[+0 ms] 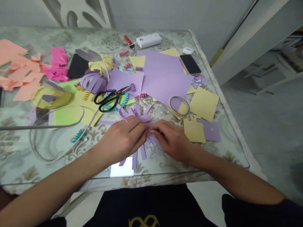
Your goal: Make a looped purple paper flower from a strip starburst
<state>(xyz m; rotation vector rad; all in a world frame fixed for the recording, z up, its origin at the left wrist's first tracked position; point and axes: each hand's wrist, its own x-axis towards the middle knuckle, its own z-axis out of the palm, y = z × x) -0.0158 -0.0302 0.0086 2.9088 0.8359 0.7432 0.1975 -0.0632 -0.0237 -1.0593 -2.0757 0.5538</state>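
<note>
Strips of purple paper [134, 160] fan out from a shared middle near the table's front edge, some curled up at the far side. Over that middle, my left hand [126, 134] pinches the purple paper with its fingertips; a ring is on one finger. Close against it, my right hand [171, 138] has thumb and forefinger closed on the same purple paper. The exact spot they grip is hidden by the fingers. Just beyond lies a pair of black-handled scissors [111, 99], blades slightly apart.
A roll of tape [179, 106], yellow paper squares [204, 103] and a large purple sheet [163, 75] lie beyond my hands. At the back are a phone [190, 64] and a white power bank [149, 40]. A white cable [56, 157] loops at left, near yellow paper shapes [53, 96].
</note>
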